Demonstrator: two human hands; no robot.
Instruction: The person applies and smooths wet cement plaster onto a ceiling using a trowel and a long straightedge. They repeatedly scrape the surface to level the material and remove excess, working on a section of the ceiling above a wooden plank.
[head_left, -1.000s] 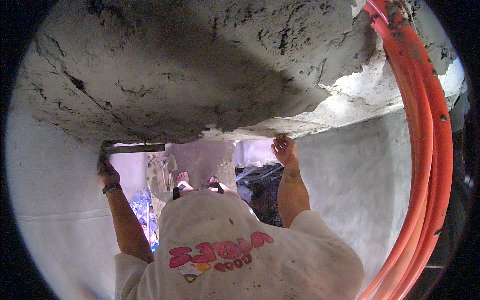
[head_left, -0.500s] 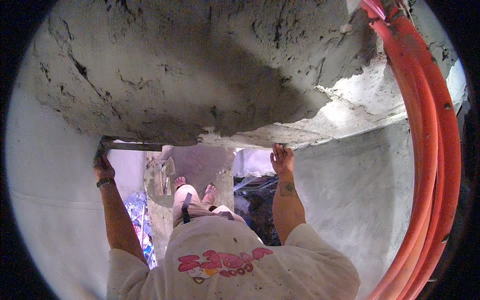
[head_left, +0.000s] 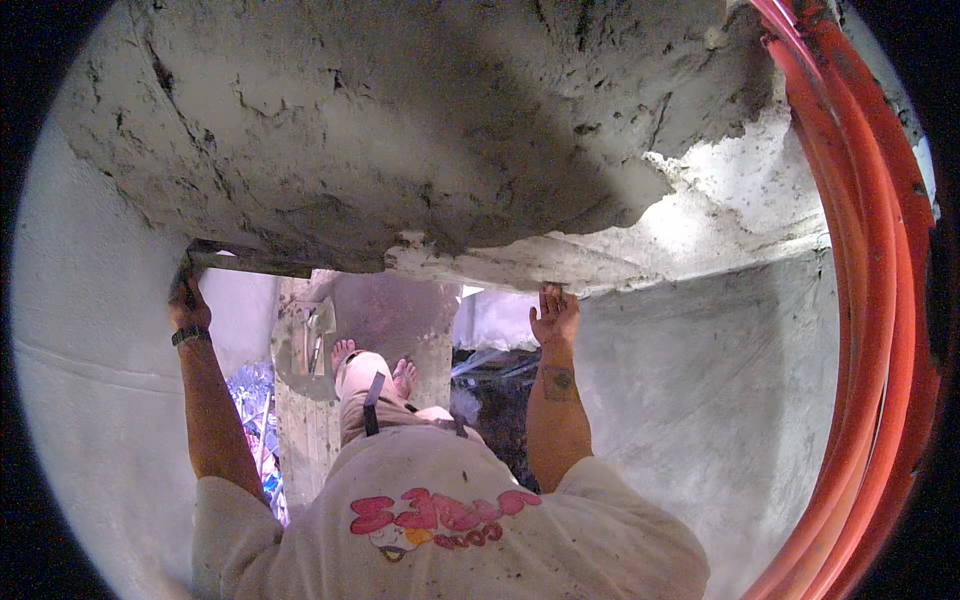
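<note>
My left hand (head_left: 188, 303), wearing a dark wristband, is raised and closed on what looks like a plastering trowel (head_left: 262, 264), seen almost edge-on. Its flat dark blade lies along the lower edge of the rough wet grey plaster (head_left: 380, 140), and its handle is mostly hidden by my fingers. My right hand (head_left: 555, 314) reaches up with fingers extended and thumb apart. Its fingertips meet the edge of the pale, thinly coated surface (head_left: 720, 215) right of the thick plaster. No tool shows in it.
Thick orange-red flexible pipes (head_left: 860, 300) curve down the right side. Smooth grey walls (head_left: 700, 370) flank me. Below, my bare feet (head_left: 403, 378) stand on a stained plank-like platform (head_left: 395, 310), with long thin tools (head_left: 310, 335) lying on it. Dark plastic-like material (head_left: 495, 390) lies beside it.
Both hands and the trowel now appear slightly farther left and a little higher as the whole view shifts. The left hand keeps hold of the trowel, and the right fingers remain at the edge.
</note>
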